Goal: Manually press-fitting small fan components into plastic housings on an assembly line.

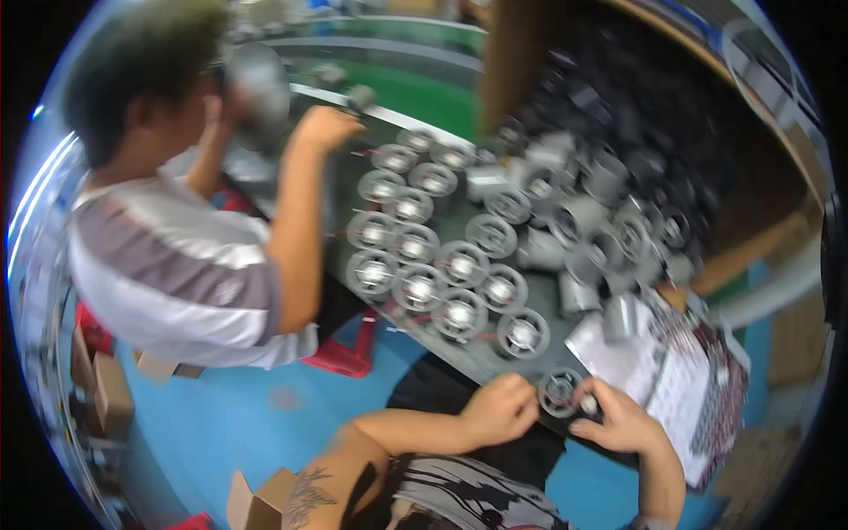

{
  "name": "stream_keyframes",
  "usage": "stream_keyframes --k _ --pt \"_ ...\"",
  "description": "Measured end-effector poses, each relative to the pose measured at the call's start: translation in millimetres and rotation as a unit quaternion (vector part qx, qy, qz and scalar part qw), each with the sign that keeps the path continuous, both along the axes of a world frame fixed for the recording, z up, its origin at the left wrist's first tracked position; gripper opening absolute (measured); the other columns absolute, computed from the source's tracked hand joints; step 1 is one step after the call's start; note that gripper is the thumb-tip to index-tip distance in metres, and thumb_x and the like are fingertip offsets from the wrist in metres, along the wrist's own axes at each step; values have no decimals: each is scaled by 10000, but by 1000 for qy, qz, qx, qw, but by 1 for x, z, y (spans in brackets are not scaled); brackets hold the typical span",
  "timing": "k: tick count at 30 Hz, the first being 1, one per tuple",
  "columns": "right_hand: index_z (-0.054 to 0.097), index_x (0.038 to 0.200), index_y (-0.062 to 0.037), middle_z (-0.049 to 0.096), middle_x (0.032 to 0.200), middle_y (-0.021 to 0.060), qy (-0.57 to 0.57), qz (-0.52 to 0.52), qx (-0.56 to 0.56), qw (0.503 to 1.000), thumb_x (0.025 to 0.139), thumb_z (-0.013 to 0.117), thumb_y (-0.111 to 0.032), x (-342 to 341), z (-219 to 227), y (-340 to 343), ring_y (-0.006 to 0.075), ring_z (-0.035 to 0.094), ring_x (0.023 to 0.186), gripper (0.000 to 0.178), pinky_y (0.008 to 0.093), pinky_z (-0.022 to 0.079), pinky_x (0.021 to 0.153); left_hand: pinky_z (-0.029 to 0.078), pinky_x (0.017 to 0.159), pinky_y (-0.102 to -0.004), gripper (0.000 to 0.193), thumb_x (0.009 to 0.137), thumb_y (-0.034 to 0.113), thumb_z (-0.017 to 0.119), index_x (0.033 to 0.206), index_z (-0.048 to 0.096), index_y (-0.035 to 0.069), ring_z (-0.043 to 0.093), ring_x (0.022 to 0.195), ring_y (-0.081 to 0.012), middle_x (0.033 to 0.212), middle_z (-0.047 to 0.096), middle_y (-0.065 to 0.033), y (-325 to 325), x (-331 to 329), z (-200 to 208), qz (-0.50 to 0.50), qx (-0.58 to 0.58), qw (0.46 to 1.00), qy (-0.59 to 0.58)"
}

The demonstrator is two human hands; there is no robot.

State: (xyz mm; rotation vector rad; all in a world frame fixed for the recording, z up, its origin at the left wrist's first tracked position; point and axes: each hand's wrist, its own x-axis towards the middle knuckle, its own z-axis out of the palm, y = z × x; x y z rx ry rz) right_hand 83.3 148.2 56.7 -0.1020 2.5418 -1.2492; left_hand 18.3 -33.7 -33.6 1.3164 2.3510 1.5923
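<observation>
A grey spoked ring housing [559, 393] sits at the near edge of the dark worktable, between my two hands. Thumb and fingers of my right hand [621, 420] close around a small silvery round part [589, 404], just right of that ring. Beside the ring's left rim is my left hand [502, 411], its fingers curled in; whatever they hold, if anything, is hidden. Farther up the table stand several similar grey rings with shiny silvery centres [523, 333], some with thin red wires. The picture is somewhat blurred.
Loose grey cylindrical housings [581, 216] are heaped at the right, below a large cardboard box [517, 66] of dark parts. White bags or sheets [658, 353] lie near my right arm. At the left a co-worker [177, 256] reaches across the table, close to a green conveyor [424, 79].
</observation>
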Motion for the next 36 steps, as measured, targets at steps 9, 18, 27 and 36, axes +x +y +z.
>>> stream_keyframes --k 9,18,27,36 --pt "557 949 -72 547 768 77 240 -51 262 933 593 668 -163 12 -3 -8 203 538 666 384 329 413 634 426 565 -317 124 616 -32 551 727 501 -11 512 634 -271 712 486 -125 3 -16 -1 -86 18 995 -38" --pt "600 836 -99 508 748 11 248 -158 78 953 508 739 -210 0 -43 -10 166 493 693 373 385 339 761 446 541 -305 122 549 2 579 651 513 10 530 657 -254 683 464 -95 -17 -33 7 -130 -21 991 2" --pt "569 979 -181 513 887 69 307 -57 312 897 629 601 -407 6 -50 -17 168 498 737 418 527 244 836 255 782 -539 527 632 269 628 1033 443 -18 326 988 -412 1074 351 -191 -39 -49 22 -8 -110 885 451" --pt "436 1146 -33 430 1110 268 259 -52 280 923 661 580 -355 -35 -48 -32 281 522 900 599 428 259 923 -94 721 -704 868 511 581 667 1211 371 163 -169 1069 -603 1206 -64 -441 -24 -43 0 97 -232 941 227"
